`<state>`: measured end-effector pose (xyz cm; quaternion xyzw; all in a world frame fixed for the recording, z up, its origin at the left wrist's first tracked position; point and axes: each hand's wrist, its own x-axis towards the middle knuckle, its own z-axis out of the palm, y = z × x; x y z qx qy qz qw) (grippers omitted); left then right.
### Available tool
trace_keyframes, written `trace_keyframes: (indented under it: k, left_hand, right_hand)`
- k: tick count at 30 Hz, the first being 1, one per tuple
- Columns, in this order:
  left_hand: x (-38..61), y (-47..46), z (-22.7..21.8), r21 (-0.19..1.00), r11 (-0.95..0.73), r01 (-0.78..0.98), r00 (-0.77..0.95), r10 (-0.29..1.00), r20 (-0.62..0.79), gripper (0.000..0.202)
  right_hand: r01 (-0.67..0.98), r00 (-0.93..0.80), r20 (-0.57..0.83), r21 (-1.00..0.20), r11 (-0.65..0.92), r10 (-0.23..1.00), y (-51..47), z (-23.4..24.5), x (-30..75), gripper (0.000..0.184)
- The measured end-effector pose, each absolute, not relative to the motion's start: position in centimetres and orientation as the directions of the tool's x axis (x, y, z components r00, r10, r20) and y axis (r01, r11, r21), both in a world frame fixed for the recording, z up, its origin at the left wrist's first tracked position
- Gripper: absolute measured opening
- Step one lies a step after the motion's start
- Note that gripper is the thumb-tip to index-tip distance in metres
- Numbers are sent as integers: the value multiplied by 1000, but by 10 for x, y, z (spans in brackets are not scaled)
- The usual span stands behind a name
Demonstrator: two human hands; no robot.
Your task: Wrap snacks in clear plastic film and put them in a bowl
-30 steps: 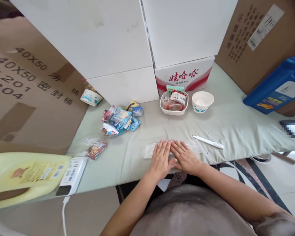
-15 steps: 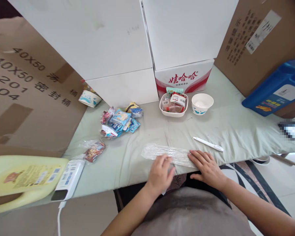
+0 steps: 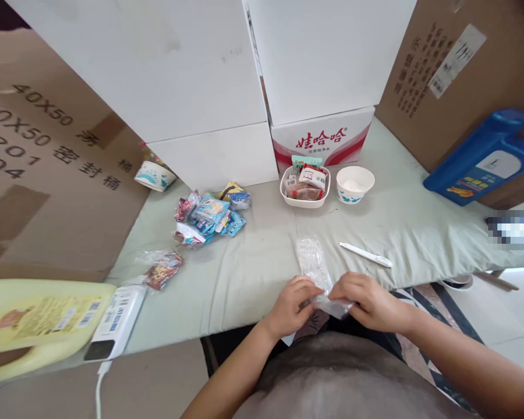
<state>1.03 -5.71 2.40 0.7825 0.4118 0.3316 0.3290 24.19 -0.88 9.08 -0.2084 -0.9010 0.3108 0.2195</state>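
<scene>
Plastic film (image 3: 312,256) is pinched towards its near end by the fingers of the left hand (image 3: 293,305) and right hand (image 3: 369,301), nearer than the paper bowl (image 3: 353,195).

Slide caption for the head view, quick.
Left hand and right hand hold clear plastic by its near end, a slim white tool lying to the right.

Front edge: plastic wrapper (image 3: 313,256) between left hand (image 3: 290,307) and right hand (image 3: 370,302), running back over the surface (image 3: 262,250); cutter (image 3: 365,255) to its right. Behind — tub (image 3: 305,203) with packets (image 3: 312,176) in it, bowl (image 3: 353,195) just right, low carton (image 3: 323,139) beyond both. Left of tub: packet heap (image 3: 209,212). Nearer, farther left: snack bag (image 3: 163,270), then power bank (image 3: 120,314), jug (image 3: 48,317) outermost. Far right — bottle (image 3: 475,160) before tall carton (image 3: 419,81).
</scene>
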Motion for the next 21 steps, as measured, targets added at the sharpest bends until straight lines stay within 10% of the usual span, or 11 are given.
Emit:
trace_keyframes:
  k: [7,21]
  left_hand:
    - [12,-56,8,948,-165,272,212,971,109,91]
    - [8,-44,21,404,-507,761,400,858,323,18]
  right_hand:
    - [755,-510,-1,-478,448,860,57,61,177,29]
    - [854,-402,225,-258,453,887,78,27,166,38]
